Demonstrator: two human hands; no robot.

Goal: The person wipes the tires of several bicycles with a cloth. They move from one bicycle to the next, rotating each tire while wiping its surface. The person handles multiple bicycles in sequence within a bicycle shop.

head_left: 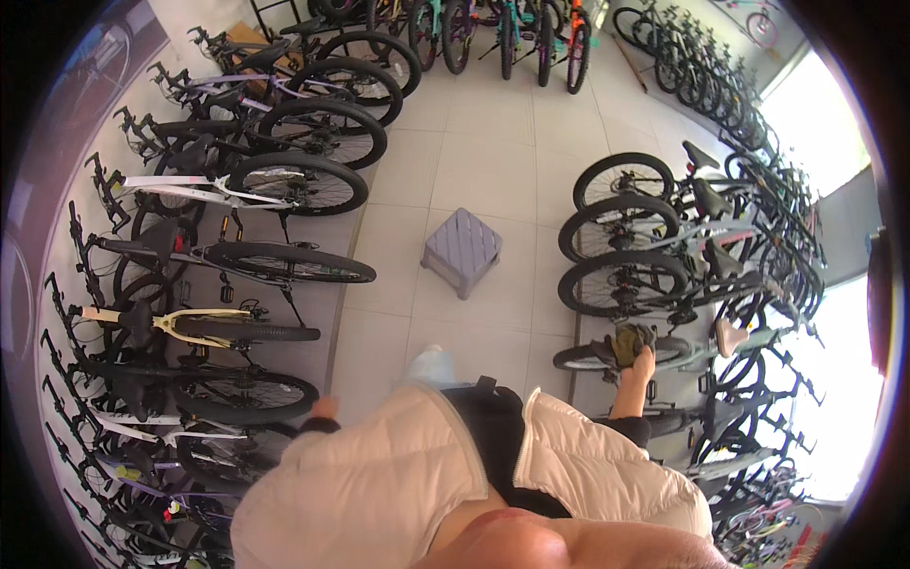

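Note:
My right hand is closed on a bunched olive-and-dark cloth. The cloth lies over the wheel of a bicycle in the right-hand row; whether it presses on the tyre I cannot tell. Low at my left side hangs my left hand, a little beyond its dark cuff. It is small and smeared, so its fingers do not show clearly. Closest to it is the black rear wheel of a bicycle in the left-hand row.
Bicycles stand close together along both sides, wheels toward the aisle. A grey plastic stool is on the tiled floor ahead. More bicycles, including one with an orange frame, line the far end. Bright windows are at right.

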